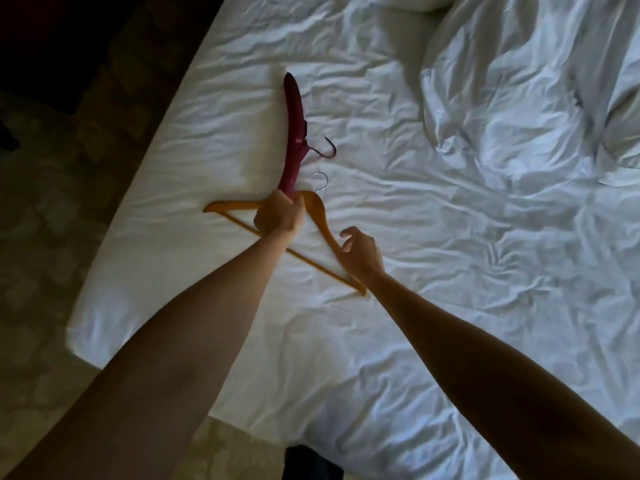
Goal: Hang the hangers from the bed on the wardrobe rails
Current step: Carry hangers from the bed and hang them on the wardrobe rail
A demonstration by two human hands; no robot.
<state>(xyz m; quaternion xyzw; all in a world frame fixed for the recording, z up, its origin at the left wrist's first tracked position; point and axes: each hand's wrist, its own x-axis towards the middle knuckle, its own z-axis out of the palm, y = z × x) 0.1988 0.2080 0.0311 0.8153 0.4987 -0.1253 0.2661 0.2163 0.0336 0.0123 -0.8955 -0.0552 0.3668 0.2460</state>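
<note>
A dark red padded hanger (295,126) with a dark metal hook lies on the white bed sheet (433,237). My left hand (280,216) is closed around its near end. Under that hand lies a wooden hanger (320,216) with a silver hook and a thin crossbar that runs toward me. My right hand (360,251) hovers over the wooden hanger's right arm with curled, parted fingers, touching or nearly touching it; nothing is gripped in it.
A crumpled white duvet (519,98) is bunched at the right and far side of the bed. The mattress's left edge (138,168) drops to a dim patterned carpet (45,220). A dark object (311,462) sits at the foot of the bed.
</note>
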